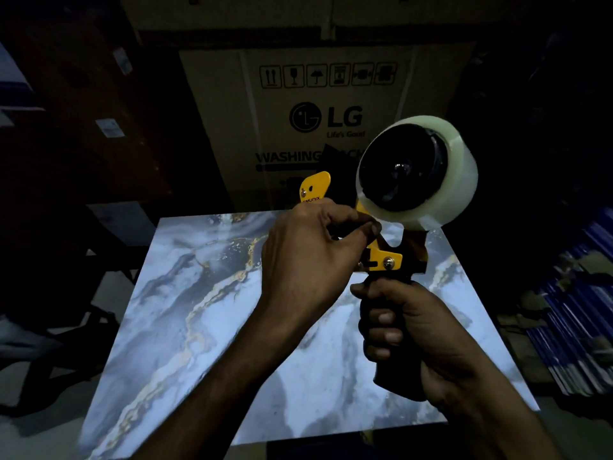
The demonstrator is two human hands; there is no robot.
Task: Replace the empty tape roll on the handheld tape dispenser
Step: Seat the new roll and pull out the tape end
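1. Your left hand (303,257) covers the middle of the tape dispenser (381,260), so the frame between the yellow front plate and the screw bracket is hidden; the room around you is too dark to make out beyond a printed cardboard box (326,121) behind the fingers.
2. Count one dispenser, one roll of clear tape (454,184), one box and two hands.
3. Your left thumb and forefinger are pressed together in a pinch just under the roll; whether they hold the tape's loose end cannot be told.
4. Your right hand (408,330) is wrapped tight around the black handle, fingers curled closed, holding the dispenser upright above the marbled worktop (185,310).
5. The full roll sits on the dispenser's black hub, above and just right of your pinching fingers.
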